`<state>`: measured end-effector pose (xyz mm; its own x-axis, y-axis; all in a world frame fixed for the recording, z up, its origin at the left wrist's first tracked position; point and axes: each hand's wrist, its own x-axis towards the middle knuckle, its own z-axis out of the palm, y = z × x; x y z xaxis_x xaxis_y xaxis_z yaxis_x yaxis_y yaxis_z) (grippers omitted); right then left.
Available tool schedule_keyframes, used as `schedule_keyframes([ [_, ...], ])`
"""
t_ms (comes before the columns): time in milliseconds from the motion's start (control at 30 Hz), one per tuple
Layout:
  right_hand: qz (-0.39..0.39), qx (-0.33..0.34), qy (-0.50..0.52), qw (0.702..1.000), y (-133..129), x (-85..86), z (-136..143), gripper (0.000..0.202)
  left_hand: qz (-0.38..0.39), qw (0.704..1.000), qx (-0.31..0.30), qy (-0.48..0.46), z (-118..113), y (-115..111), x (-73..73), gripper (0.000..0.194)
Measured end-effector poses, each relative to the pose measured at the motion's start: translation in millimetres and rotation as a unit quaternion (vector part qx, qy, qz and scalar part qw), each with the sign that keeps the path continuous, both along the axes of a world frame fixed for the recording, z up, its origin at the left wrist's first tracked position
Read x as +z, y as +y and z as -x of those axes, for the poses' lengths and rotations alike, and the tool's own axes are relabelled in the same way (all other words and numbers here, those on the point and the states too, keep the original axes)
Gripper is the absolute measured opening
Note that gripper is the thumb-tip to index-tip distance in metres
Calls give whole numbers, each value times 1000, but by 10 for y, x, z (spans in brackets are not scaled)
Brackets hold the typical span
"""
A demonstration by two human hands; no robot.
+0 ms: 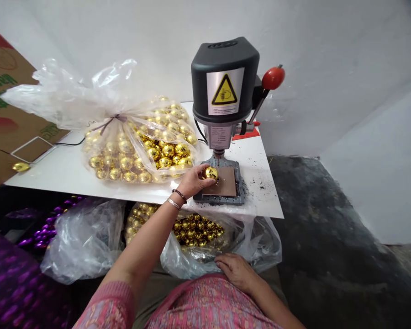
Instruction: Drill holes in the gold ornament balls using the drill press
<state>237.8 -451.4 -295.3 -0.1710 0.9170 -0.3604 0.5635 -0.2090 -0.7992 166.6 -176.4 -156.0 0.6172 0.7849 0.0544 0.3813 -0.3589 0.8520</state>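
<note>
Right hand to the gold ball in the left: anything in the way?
Low down, yes: the plastic bag, table edge and press base lie between the right hand and the gold ball in the left hand. Nothing visible blocks going over them.

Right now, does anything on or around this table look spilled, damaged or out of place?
Dark crumbs lie scattered over the white table beside the press base, looking like spilled debris. One gold ball sits by the cardboard box, away from the bagged balls. No damage is evident.
</note>
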Motion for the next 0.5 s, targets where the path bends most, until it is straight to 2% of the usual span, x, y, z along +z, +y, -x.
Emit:
schedule_keyframes([
  [200,-9,-6,4,1000,3,-37,2,54,-36,998,-30,49,-73,6,66,65],
  [400,-4,-12,4,1000,-9,-57,-11,53,-98,991,-54,75,-161,-21,153,58],
  [500,1,-11,3,1000,-19,-54,-17,53,-94,991,-66,75,-207,-12,147,59],
])
